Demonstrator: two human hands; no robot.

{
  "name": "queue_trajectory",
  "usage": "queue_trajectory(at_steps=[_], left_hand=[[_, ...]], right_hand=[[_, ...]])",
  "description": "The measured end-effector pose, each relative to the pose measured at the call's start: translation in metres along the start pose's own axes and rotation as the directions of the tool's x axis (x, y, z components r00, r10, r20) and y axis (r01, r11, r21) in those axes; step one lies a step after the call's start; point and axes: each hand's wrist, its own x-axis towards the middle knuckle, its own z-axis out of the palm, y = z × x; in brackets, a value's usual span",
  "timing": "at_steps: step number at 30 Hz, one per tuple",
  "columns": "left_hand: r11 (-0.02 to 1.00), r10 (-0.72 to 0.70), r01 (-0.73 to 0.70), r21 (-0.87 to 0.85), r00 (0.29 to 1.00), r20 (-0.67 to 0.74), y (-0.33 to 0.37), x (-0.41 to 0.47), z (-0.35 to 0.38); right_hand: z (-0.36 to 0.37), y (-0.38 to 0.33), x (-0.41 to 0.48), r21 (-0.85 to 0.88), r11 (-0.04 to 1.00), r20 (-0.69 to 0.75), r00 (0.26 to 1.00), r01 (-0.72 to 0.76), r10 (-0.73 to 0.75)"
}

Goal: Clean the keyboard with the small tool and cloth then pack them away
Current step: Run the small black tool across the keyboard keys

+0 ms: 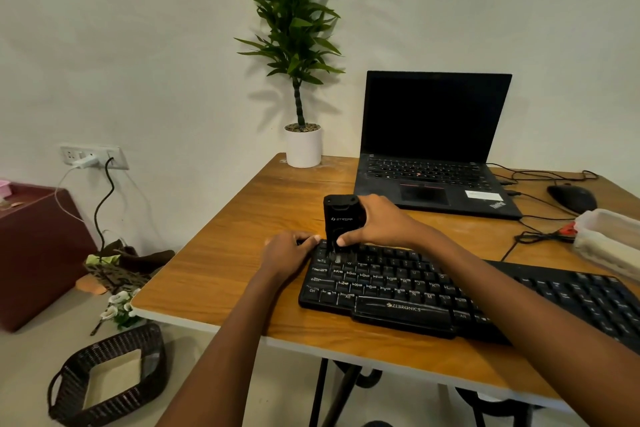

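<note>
A black keyboard (398,288) lies on the wooden desk (242,253), running from the middle to the right edge. My right hand (377,222) holds a small black cleaning tool (341,217) upright, its brush end down on the keys at the keyboard's far left corner. My left hand (289,250) grips that same far left corner of the keyboard, fingers curled over its edge. No cloth is visible.
An open black laptop (433,156) stands behind the keyboard, with a mouse (571,198) and cables to its right. A clear plastic box (609,239) sits at the right edge. A potted plant (303,146) is at the back. A dark wicker basket (107,378) is on the floor.
</note>
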Motion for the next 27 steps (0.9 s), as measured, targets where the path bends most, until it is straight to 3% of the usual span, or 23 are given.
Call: queue_trajectory(at_steps=[3,7,10,12,15,21,27], left_hand=[[1.0,0.006,-0.006,-0.015,1.0,0.01,-0.001,0.001,0.0],[1.0,0.018,-0.018,0.0,1.0,0.016,-0.003,0.001,0.0],[1.0,0.017,-0.017,0.003,1.0,0.008,-0.004,0.002,0.0],[1.0,0.019,-0.018,-0.019,1.0,0.007,-0.004,0.002,0.001],[0.999,0.015,-0.014,-0.031,1.0,0.006,-0.005,0.002,0.002],[1.0,0.02,-0.02,-0.021,1.0,-0.005,-0.004,0.002,0.002],[0.999,0.026,-0.026,-0.024,1.0,-0.002,-0.005,0.003,0.002]], right_hand=[[-0.001,0.001,0.0,0.063,0.998,0.07,0.997,-0.026,0.021],[0.002,0.003,-0.004,0.038,0.999,0.0,1.0,-0.006,0.006],[-0.012,0.004,-0.009,0.124,0.989,0.159,0.986,-0.074,0.054],[-0.022,0.003,-0.008,0.088,0.991,0.204,0.976,-0.098,0.078],[-0.012,-0.002,-0.007,-0.007,1.0,0.137,0.99,-0.028,0.029],[-0.019,0.001,-0.011,0.054,0.996,0.169,0.984,-0.073,0.062],[-0.011,0.003,-0.015,0.052,0.998,0.077,0.996,-0.044,0.04]])
